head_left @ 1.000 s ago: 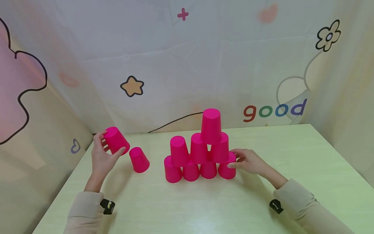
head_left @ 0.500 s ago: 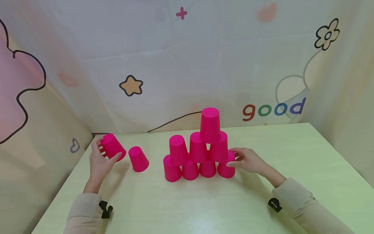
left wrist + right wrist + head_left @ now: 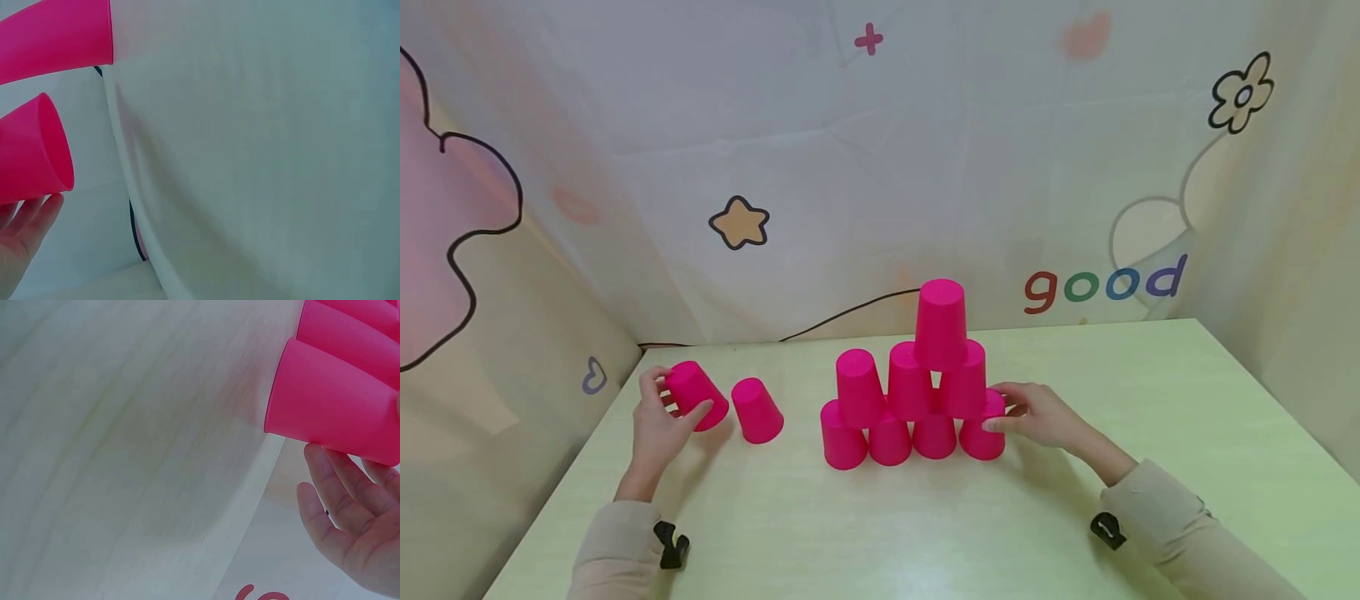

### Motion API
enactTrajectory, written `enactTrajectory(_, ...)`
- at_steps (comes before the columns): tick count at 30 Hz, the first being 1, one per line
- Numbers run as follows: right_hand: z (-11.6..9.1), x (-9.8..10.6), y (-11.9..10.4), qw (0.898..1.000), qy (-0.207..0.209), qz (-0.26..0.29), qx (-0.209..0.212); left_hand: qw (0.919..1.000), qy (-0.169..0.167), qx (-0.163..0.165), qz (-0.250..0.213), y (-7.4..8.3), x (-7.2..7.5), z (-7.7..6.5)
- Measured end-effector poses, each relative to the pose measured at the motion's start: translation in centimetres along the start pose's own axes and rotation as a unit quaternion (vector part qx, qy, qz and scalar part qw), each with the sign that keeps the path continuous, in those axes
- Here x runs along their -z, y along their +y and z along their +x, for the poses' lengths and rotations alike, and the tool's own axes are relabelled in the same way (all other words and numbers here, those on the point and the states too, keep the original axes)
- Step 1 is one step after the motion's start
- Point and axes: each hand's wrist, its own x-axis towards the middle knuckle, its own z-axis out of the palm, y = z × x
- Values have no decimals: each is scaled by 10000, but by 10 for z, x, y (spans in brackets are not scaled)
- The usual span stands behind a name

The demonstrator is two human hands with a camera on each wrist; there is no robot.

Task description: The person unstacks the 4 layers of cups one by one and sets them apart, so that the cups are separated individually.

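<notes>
My left hand (image 3: 662,421) grips an upside-down pink plastic cup (image 3: 697,396), thumb on the near side and fingers behind; the cup leans slightly. In the left wrist view that cup (image 3: 28,153) shows its open rim, with fingertips along its side. Just to its right, a second pink cup (image 3: 757,411) stands mouth-down on the table. My right hand (image 3: 1037,414) holds the right end cup (image 3: 983,437) of the pyramid's bottom row between thumb and fingers. In the right wrist view, several fingertips touch this cup's side (image 3: 331,400).
The pyramid has several cups below, three in its middle row (image 3: 859,387), and one cup (image 3: 942,325) on top towards the right. All rest on a pale table (image 3: 880,525). A printed cloth (image 3: 880,167) hangs behind the table and along its sides.
My left hand has lowered its cup towards the table, beside the lone standing cup. The right hand and the pyramid have stayed in place.
</notes>
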Motion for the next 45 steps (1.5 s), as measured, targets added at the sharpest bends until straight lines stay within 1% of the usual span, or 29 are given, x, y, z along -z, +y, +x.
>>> enactTrajectory(3,-1,0,0,10000,13,-5,-4,9997,-160,8,161,-2,2,1)
enactTrajectory(6,-2,-1,0,10000,18,-5,-20,9987,-409,53,300,-6,3,3)
enactTrajectory(12,-3,0,-3,10000,36,6,10,9948,-849,496,262,-10,3,5)
enactTrajectory(14,-3,0,-3,10000,30,-12,4,9929,-988,592,303,-12,3,5)
enactTrajectory(18,-2,2,-2,10000,-1,-44,9,9897,-1232,640,343,-16,1,6)
enactTrajectory(22,-2,4,-2,10000,5,-71,4,9870,-1418,692,313,-15,-1,7)
enactTrajectory(27,-1,4,-1,10000,-14,16,-49,9848,-1531,733,361,-13,0,5)
enactTrajectory(29,-1,3,-1,10000,-17,58,-56,9857,-1511,623,407,-11,3,5)
enactTrajectory(31,0,2,-1,10000,-15,52,-54,9875,-1452,416,463,-7,7,4)
enactTrajectory(33,0,1,-2,10000,-19,50,-42,9896,-1341,150,502,1,11,4)
enactTrajectory(36,0,1,-2,10000,-35,17,-50,9920,-1121,-292,496,17,14,4)
enactTrajectory(39,0,1,-2,10000,-30,2,-64,9926,-924,-664,430,34,14,4)
enactTrajectory(42,0,1,-2,10000,-16,-1,-75,9910,-830,-991,346,52,10,4)
enactTrajectory(45,0,1,-1,10000,-14,16,-84,9873,-839,-1335,183,69,4,2)
